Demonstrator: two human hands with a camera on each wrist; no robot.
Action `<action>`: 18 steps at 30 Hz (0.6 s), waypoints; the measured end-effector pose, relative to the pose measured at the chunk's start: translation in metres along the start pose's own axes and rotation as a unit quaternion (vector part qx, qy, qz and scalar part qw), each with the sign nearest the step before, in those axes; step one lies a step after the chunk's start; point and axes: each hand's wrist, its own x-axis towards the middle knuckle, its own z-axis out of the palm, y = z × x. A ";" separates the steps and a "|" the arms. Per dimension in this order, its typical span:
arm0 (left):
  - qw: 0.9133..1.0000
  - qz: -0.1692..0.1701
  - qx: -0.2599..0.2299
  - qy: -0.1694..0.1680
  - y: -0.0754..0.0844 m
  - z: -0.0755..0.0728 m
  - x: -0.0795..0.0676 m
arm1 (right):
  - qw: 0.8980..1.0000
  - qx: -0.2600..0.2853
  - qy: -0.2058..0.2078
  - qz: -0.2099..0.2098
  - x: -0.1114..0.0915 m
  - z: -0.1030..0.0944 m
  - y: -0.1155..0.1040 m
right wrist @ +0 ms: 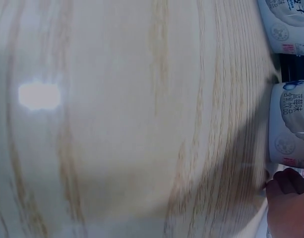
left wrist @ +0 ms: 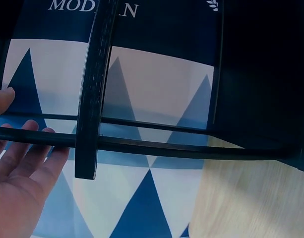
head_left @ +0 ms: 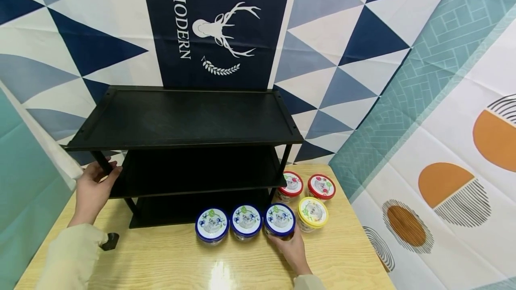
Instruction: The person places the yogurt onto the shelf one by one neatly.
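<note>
A black three-tier shelf (head_left: 193, 117) stands against the patterned backdrop. My left hand (head_left: 94, 185) holds its left end at the middle tier, beside the corner post. In the left wrist view, the fingers of the left hand (left wrist: 30, 173) reach under the tier's side rail (left wrist: 166, 150), with the thumb above. Three blue-lidded cups with blueberry labels line up before the bottom tier: a left cup (head_left: 212, 225), a middle cup (head_left: 246, 221) and a right cup (head_left: 280, 219). My right hand (head_left: 294, 249) grips the right cup, thumb and fingers on its sides.
Right of the shelf stand two red-lidded cups, one near the post (head_left: 292, 184) and one farther right (head_left: 321, 187). A yellow-lidded cup (head_left: 312, 214) stands just right of the gripped cup. Everything rests on a light wooden table (head_left: 169, 258), with fabric walls behind and at both sides.
</note>
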 end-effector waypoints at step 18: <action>1.000 0.009 -0.001 0.014 -0.002 0.001 0.001 | 0.998 0.057 0.026 0.000 0.004 0.010 0.007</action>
